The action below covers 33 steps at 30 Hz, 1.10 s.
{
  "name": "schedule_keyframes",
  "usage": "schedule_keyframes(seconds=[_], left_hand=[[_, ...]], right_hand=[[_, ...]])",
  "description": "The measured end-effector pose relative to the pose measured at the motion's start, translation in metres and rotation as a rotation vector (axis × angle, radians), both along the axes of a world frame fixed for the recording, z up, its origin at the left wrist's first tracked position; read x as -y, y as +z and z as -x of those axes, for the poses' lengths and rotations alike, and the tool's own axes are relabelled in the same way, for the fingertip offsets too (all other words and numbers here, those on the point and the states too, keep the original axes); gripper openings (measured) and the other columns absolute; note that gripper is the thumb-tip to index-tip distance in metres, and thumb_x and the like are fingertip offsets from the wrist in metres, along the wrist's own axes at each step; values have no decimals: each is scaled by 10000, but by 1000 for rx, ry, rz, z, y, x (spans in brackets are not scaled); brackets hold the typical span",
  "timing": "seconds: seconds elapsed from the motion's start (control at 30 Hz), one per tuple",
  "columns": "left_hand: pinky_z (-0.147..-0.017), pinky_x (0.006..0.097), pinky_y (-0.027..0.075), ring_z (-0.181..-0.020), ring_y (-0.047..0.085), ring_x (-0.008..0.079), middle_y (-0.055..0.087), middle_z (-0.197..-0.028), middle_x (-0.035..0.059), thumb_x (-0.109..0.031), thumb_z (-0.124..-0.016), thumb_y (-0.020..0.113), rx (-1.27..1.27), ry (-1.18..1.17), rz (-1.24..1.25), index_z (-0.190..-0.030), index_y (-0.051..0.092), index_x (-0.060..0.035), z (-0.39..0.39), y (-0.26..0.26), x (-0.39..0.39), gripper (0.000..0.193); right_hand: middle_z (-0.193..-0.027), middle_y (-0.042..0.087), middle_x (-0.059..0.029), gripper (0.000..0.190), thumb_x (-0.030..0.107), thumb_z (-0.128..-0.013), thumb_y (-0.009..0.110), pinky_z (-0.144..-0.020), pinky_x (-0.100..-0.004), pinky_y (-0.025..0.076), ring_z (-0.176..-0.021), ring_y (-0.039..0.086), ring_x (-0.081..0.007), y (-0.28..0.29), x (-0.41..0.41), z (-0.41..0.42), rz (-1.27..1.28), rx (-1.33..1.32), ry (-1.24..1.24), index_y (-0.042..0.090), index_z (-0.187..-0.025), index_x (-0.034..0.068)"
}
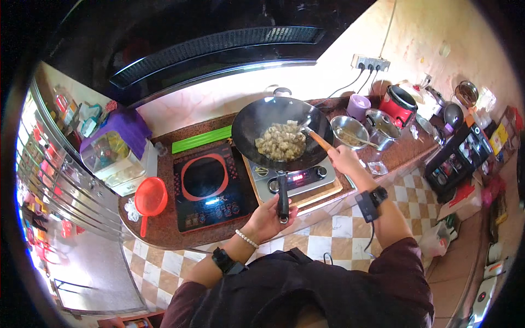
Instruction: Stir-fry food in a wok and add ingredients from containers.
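A black wok (246, 135) stands on a lit portable induction cooker (301, 180), with faint steam above it. Browned chunks of food (283, 139) lie heaped in its middle. My left hand (271, 218) is around the wok's black handle (283, 197), palm turned up. In my right hand (345, 160) is the wooden handle (320, 138) of a metal spatula, whose blade touches the food at its right side. Both wrists carry dark devices, and a beaded bracelet (247, 239) circles the left one.
Left of the wok are a flat black induction hob (205, 213), a green folded strip (201, 139), a red strainer (151, 197) and a clear storage box (119, 164). To the right stand a steel bowl (350, 131), a steel pot (383, 127) and a red rice cooker (398, 104). A range hood (221, 45) hangs above.
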State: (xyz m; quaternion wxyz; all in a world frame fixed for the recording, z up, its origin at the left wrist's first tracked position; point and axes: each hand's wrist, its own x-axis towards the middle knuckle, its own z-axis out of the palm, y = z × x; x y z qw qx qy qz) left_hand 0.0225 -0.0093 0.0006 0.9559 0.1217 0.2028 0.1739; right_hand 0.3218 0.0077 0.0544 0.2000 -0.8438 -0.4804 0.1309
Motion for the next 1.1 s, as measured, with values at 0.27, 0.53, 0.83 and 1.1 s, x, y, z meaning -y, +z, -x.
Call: schedule_keyframes(seconds=[0.27,0.53,0.83,1.1], left_hand=[[-435,237,378,-545,449,131,496,-738,62,-399,-953,391,39,118,243,-1048,483,-63,-33,-5,-4,360],[-383,211,300,-491,386,101,470,-714,43,-399,-966,353,6,227,294,-998,472,-84,-39,2,5,337],[-371,196,268,-475,354,89,454,-709,39,-383,-970,360,-35,267,253,-986,470,-93,-44,9,12,311],[-377,198,314,-513,404,99,477,-751,49,-371,-970,364,16,327,300,-965,466,-86,-38,4,14,303]], right_hand=[[-808,630,-86,186,123,-765,580,-635,-354,522,-763,646,-259,54,-12,35,65,822,666,614,-947,110],[-885,665,-83,242,189,-740,601,-710,-406,505,-856,633,-279,158,-10,43,339,771,876,681,-968,183],[-869,672,-133,173,147,-732,584,-665,-364,532,-803,667,-264,69,-64,73,279,767,777,691,-842,66],[-726,651,-140,280,306,-741,629,-618,-392,500,-685,646,-279,85,-94,-33,155,26,510,693,-943,124]])
